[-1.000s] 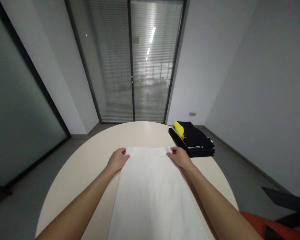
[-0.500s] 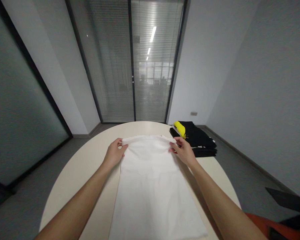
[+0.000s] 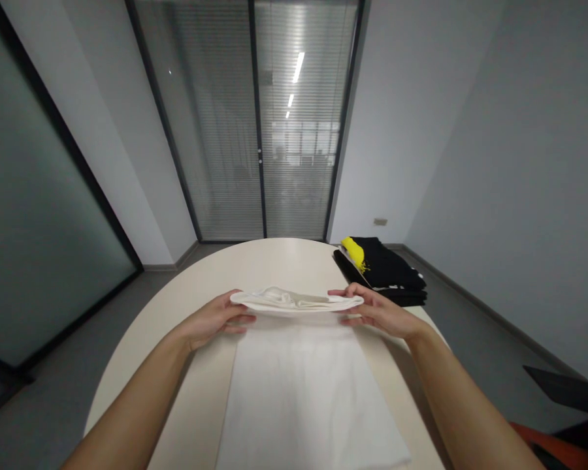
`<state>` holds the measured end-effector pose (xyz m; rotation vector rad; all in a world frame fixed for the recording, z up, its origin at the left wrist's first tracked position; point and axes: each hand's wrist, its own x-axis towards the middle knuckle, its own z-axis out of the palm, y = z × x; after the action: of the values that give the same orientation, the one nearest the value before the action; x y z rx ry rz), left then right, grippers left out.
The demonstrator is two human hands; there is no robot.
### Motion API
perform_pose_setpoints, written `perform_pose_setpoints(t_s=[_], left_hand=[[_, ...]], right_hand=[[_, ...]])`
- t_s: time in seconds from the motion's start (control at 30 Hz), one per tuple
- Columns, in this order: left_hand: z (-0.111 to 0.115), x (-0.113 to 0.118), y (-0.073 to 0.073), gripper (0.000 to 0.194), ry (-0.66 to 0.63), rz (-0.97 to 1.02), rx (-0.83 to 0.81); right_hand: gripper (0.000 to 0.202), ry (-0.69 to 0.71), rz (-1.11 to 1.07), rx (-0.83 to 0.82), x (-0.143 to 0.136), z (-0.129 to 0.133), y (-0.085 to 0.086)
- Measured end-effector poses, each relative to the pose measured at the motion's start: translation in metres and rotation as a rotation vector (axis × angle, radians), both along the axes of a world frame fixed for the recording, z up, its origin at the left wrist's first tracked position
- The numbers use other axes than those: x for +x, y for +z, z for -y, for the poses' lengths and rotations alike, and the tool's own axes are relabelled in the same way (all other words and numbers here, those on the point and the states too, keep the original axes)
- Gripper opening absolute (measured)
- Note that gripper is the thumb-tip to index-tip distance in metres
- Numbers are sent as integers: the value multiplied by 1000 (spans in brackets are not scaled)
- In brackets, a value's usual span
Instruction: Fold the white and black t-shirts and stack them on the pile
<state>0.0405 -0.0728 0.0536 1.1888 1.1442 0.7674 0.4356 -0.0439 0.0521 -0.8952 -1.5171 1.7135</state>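
Note:
A white garment (image 3: pixel 304 391), its kind not certain, lies lengthwise on the round cream table (image 3: pixel 176 385). Its far end is lifted and bent toward me, so the folded layers of the edge show. At that end's left corner, my left hand (image 3: pixel 215 320) grips the cloth, with some fingers underneath. On the right corner my right hand (image 3: pixel 372 310) holds the same edge, thumb side above and fingers below. The garment's near end runs out of the bottom of the view.
Folded black clothes (image 3: pixel 392 267) with a yellow patch (image 3: pixel 353 253) are stacked at the table's far right edge. A red and black chair (image 3: pixel 558 437) stands at lower right. Behind the table is a glass partition with blinds (image 3: pixel 225 130).
Both hands have raised the garment's far end and brought it toward me, folding it up off the table. My hands are now farther apart. The black stack has stayed put.

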Motion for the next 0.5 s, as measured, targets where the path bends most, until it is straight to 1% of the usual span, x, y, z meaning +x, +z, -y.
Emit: perform_pose_setpoints(t_s=[0.07, 0.13, 0.23, 0.3, 0.33, 0.4, 0.5], left_hand=[[-3, 2, -7, 41, 13, 26, 25], [-8, 7, -12, 38, 63, 75, 107], [-17, 15, -15, 39, 164, 149, 255], [-19, 17, -15, 40, 195, 150, 307], [-19, 16, -15, 40, 175, 136, 324], [-16, 11, -13, 40, 78, 84, 348], [-9, 0, -10, 34, -111, 9, 356]], right_hand=[[34, -25, -32, 19, -4, -5, -7], [35, -82, -86, 56, -10, -12, -15], [36, -199, -161, 131, -17, -21, -22], [37, -235, -172, 159, -18, -23, -23], [39, -227, -163, 167, -16, -22, -23], [41, -179, -121, 180, -9, -19, -21], [41, -32, -18, 210, 7, -14, -16]])
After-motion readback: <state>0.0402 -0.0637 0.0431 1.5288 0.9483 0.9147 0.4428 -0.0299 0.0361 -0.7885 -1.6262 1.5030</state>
